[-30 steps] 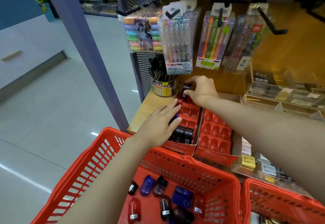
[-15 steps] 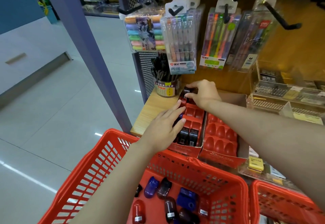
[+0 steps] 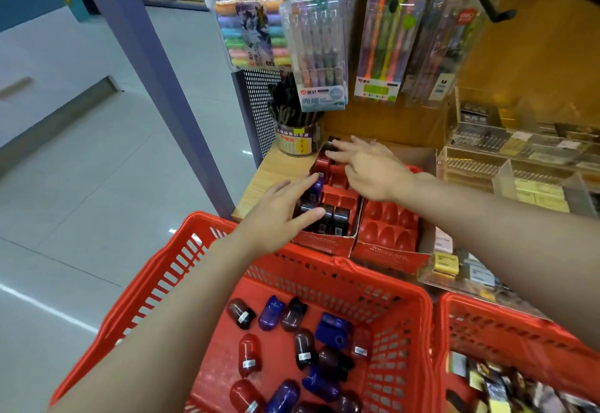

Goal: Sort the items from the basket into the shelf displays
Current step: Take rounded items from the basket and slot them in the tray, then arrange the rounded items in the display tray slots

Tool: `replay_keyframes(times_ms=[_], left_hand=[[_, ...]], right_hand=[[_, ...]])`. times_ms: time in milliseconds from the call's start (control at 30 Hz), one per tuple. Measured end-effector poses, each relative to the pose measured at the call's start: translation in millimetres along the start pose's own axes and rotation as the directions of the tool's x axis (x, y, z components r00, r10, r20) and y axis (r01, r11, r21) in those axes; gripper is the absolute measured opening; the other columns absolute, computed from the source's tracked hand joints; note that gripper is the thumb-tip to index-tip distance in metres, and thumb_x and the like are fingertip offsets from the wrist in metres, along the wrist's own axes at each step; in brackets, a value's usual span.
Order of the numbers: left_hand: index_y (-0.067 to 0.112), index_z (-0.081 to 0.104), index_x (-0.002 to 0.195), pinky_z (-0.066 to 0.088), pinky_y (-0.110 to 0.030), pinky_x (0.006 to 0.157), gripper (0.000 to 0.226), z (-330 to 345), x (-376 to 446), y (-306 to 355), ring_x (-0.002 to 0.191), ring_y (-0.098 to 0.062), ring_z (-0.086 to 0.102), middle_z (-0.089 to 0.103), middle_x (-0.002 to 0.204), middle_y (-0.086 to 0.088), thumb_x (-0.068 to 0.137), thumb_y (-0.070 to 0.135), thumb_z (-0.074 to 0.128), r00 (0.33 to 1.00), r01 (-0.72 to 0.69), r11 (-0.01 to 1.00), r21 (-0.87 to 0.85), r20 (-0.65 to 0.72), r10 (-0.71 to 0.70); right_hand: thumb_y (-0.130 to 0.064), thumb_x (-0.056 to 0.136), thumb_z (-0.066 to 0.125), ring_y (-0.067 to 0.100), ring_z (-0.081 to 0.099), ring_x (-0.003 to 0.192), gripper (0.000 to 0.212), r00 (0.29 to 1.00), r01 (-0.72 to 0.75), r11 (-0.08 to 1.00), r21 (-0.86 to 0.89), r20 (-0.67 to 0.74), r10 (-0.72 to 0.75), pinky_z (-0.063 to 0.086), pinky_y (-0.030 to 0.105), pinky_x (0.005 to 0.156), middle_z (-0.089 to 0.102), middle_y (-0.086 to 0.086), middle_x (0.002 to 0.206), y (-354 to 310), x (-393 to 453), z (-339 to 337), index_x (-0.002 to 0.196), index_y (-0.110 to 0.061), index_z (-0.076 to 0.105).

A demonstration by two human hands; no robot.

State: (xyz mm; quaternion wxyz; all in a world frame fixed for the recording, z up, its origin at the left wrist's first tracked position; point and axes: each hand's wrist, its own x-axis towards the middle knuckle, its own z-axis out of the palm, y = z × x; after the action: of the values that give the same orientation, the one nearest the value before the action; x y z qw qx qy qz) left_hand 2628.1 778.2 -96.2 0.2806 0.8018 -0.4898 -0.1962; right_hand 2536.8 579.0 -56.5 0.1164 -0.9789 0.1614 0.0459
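Note:
A red basket [image 3: 328, 266] below holds several small sharpeners [image 3: 250, 354] in red, blue and dark plastic. On the wooden shelf stands a red display tray [image 3: 341, 198] with sharpeners in some slots; beside it is a second red tray [image 3: 389, 221] with bare slots. My left hand [image 3: 279, 214] lies with straight fingers over the tray's left column, touching the sharpeners there. My right hand [image 3: 367, 166] hovers over the tray's far end, fingers spread and holding nothing; a dark sharpener [image 3: 332, 143] sits just under its fingertips.
A cup of pens [image 3: 295, 133] stands left of the tray. Pen packs [image 3: 321, 49] hang on hooks above. Clear boxes [image 3: 519, 153] of small stationery fill the shelf's right side. A second red basket [image 3: 519, 341] is at lower right. A grey post [image 3: 156, 71] rises at left.
My right hand has let go of the dark sharpener at the tray's far end and opened its fingers. The left hand has stayed on the tray's left column.

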Motion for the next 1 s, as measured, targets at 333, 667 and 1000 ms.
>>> replay_keyframes(times_ms=[333,667,1000], left_hand=[[0.003,0.062,0.118,0.043,-0.042,0.097,0.026,-4.6,-98.8,26.4,0.108,-0.031,0.055,0.06,0.112,-0.014,0.094,0.015,0.061,0.953,-0.171,0.942,0.289,-0.195,0.233],[0.006,0.068,0.1,0.045,-0.019,0.065,0.014,95.5,-195.1,-37.4,0.079,-0.016,0.057,0.064,0.09,-0.005,0.093,0.004,0.056,0.752,0.587,0.808,-0.053,0.405,-0.519],[0.011,0.063,0.084,0.045,-0.03,0.07,0.015,162.5,-158.9,-100.2,0.078,-0.023,0.056,0.06,0.087,-0.014,0.094,0.001,0.057,0.592,0.792,0.477,-0.38,0.292,-0.751]], right_hand=[[-0.001,0.079,0.053,0.024,0.065,0.093,0.025,0.908,0.332,0.925,0.183,-0.327,-0.262,0.049,0.036,0.089,0.072,0.006,0.093,-87.8,-128.5,0.1,0.088,-0.009,0.075],[-0.008,0.087,0.053,0.03,0.065,0.107,0.033,0.785,-0.446,0.886,0.127,0.53,0.319,0.052,0.034,0.092,0.07,0.016,0.114,-103.3,-180.2,138.9,0.115,-0.006,0.07],[-0.018,0.09,0.064,0.034,0.051,0.124,0.055,0.594,-0.802,0.442,0.401,0.459,0.661,0.038,0.031,0.102,0.048,0.017,0.138,-95.1,-164.1,267.6,0.138,-0.014,0.038]])
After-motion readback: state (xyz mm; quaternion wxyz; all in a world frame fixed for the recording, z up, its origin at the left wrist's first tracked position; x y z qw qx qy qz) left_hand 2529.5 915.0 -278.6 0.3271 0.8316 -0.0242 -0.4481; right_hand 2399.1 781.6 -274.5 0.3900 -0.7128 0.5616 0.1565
